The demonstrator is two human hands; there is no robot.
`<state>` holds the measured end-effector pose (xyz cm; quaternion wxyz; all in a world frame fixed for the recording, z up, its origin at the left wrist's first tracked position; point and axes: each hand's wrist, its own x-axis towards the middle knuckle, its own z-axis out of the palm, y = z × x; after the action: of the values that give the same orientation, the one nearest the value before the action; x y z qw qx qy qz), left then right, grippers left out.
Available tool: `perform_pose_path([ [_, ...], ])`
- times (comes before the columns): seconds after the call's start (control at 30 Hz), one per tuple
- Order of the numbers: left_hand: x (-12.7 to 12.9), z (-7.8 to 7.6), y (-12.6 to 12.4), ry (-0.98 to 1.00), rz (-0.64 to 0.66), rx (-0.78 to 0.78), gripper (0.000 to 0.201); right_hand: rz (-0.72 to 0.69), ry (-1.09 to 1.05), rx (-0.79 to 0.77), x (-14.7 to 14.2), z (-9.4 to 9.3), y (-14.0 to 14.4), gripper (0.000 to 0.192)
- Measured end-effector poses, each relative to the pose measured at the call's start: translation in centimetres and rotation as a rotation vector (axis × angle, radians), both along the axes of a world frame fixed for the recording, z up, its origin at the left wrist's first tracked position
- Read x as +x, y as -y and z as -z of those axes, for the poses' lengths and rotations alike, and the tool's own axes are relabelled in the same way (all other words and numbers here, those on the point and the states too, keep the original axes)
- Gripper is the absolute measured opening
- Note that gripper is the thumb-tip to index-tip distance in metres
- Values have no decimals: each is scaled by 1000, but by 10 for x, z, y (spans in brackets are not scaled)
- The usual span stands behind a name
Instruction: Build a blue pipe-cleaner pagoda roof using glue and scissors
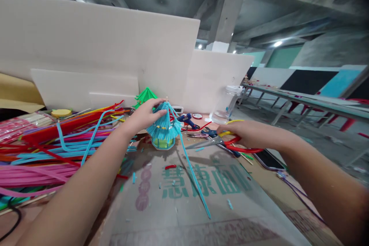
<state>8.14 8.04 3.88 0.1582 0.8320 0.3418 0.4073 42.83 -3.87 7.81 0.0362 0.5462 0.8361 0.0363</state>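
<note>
Pagoda [163, 128]: a small model with a tiered roof of cyan straw pieces that flare into a fringed skirt, set over a yellow-green base. It stands upright on the bench [184, 207], on a grey printed sheet [201, 200] with green characters, near the sheet's far edge. A long cyan straw [193, 175] runs from the roof top down and toward the viewer, its lower end resting on the sheet.

Left hand [147, 114]: fingers curled over the top and left side of the roof, touching it.

Right hand [245, 132]: to the right of the pagoda and apart from it, closed through the red handles of scissors [227, 144]; the blades point left toward the model, slightly parted, their tips short of it.

Left of the pagoda, a loose pile of straws [43, 150] in pink, cyan, red and yellow covers the bench up to the left forearm. Behind it stand a green pagoda [146, 96], a blue glue gun [188, 120] and white foam boards [100, 46] that close off the far edge. A clear jar [227, 103] stands to the right rear; a phone [268, 159] lies under the right wrist near the bench's right edge. The near part of the sheet lies bare except for small straw offcuts.
</note>
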Motion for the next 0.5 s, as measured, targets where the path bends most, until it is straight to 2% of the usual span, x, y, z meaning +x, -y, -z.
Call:
perform_pose_path([
  [0.07, -1, 0, -2, 6, -2, -7, 56, 74, -22, -34, 12, -2, -3, 36],
  [0.13, -2, 0, -3, 9, 2, -23, 55, 79, -108, -99, 17, -2, -7, 45],
  [0.2, -3, 0, -3, 17, 17, -39, 54, -9, -223, -183, 14, -2, -12, 52],
  [0.33, -3, -1, -1, 43, 57, -48, 53, -205, -365, -262, -3, -1, -25, 51],
  [0.5, -2, -3, 1, 51, 82, -82, 57, -293, -405, -325, -5, 14, -42, 60],
])
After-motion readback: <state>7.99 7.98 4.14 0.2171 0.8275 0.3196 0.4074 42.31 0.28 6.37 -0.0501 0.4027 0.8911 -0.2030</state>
